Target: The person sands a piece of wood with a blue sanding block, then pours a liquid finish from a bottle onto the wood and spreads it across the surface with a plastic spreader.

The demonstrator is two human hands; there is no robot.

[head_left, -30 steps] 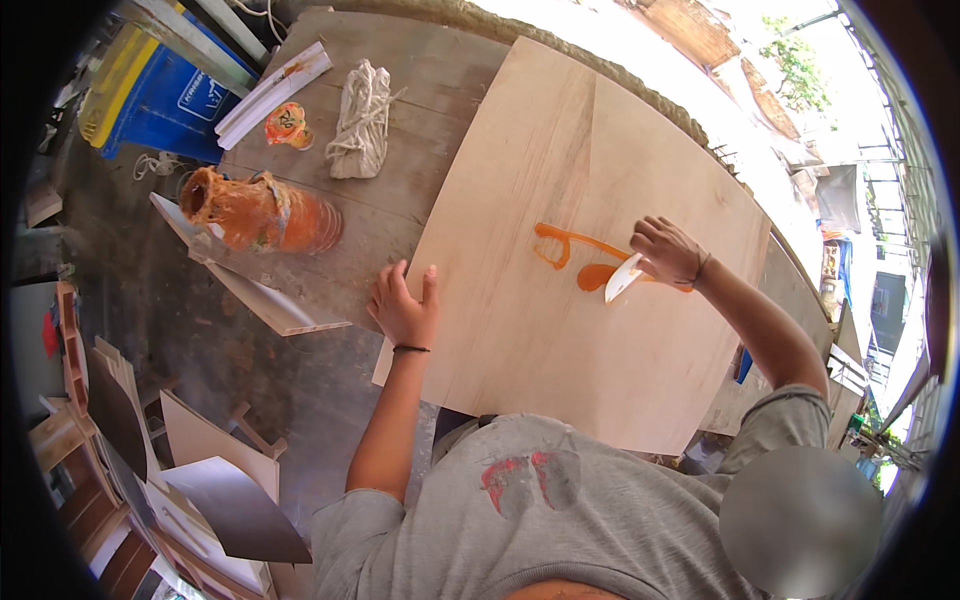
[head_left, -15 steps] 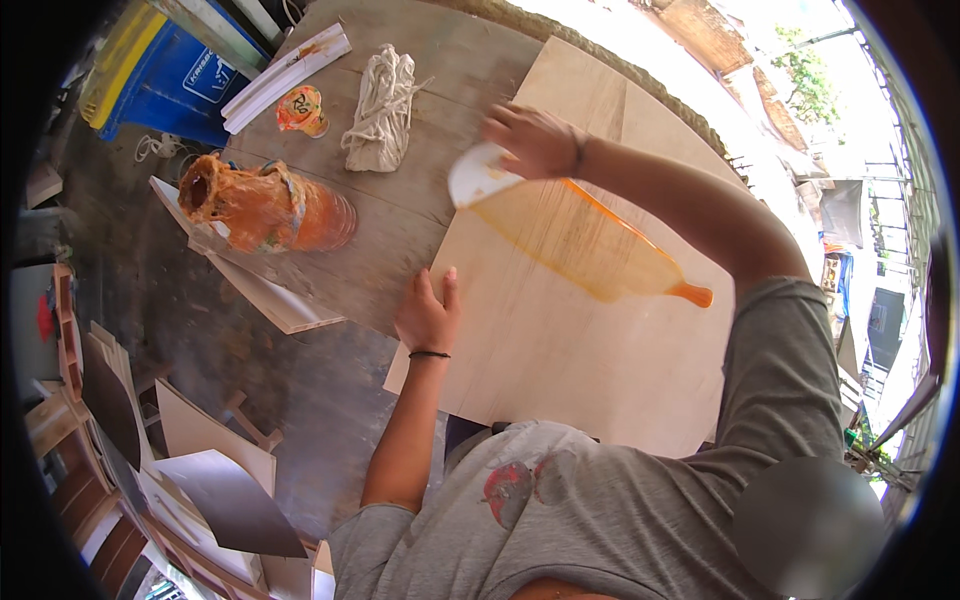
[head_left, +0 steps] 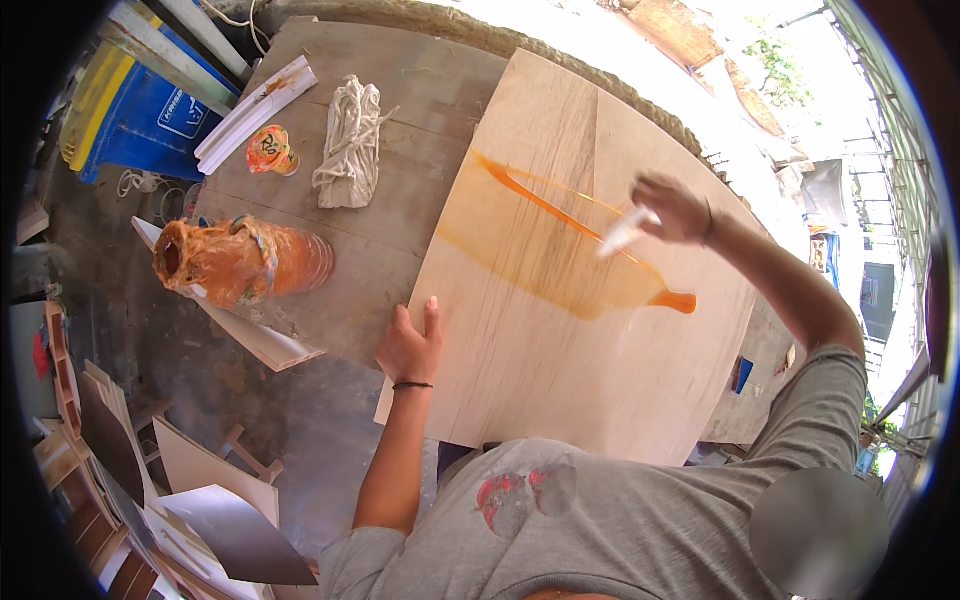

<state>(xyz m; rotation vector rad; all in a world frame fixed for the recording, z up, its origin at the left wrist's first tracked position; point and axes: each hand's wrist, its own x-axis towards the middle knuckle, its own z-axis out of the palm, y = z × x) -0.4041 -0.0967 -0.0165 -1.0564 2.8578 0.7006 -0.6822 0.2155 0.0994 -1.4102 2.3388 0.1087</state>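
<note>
The pale board [head_left: 580,385] lies flat, an orange smear [head_left: 545,250] across its middle. At its left edge rests the left hand [head_left: 411,350], thumb lifted; whether it grips, I can't tell. Over the board the right hand [head_left: 674,209] clasps a white spreader [head_left: 624,234]; I'd keep its edge low, pressure even.

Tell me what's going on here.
A person's right hand holds a white spreader, blurred, over a wooden panel; whether it touches the surface is hard to tell. The left hand is at the panel's left edge. An orange coating lies on the panel as a thin film with thicker streaks, leaving much of the wood uncoated. An orange-smeared container and a bundled cloth are off to the left.
</note>
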